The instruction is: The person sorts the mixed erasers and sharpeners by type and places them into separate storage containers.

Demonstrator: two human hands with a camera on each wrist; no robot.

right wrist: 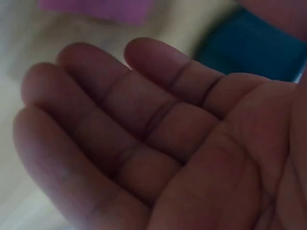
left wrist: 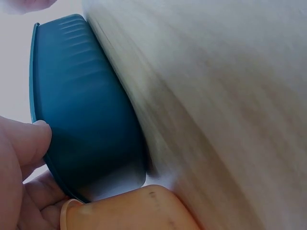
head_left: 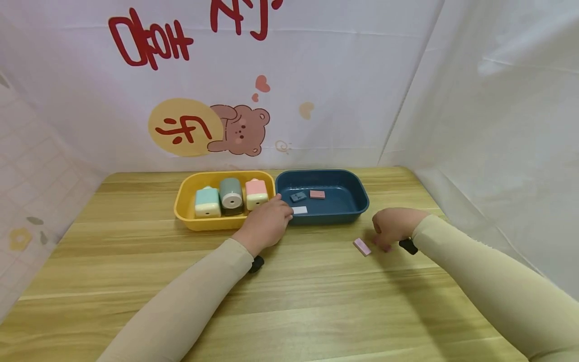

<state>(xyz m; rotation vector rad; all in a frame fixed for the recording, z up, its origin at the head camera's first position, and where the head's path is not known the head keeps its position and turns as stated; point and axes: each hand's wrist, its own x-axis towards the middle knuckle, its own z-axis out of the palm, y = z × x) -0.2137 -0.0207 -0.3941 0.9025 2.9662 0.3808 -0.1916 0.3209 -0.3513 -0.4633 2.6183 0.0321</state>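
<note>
My left hand [head_left: 267,223] pinches the near left rim of a dark blue tray [head_left: 325,219], thumb on the outer side in the left wrist view. In this tray lie a grey-blue eraser [head_left: 298,196], a pink eraser [head_left: 317,194] and a white eraser [head_left: 299,210]. A pinkish-purple eraser [head_left: 362,247] lies on the table in front of the tray. Just right of it hovers my right hand [head_left: 392,227], its fingers loosely bent with nothing held in the right wrist view [right wrist: 158,129].
Against the blue tray's left side stands a yellow tray [head_left: 192,221]. It holds a teal pencil sharpener [head_left: 207,201], a grey one and a pink pencil sharpener [head_left: 256,193]. Both trays sit at the back of the wooden table [head_left: 289,306], before a printed white curtain [head_left: 334,100].
</note>
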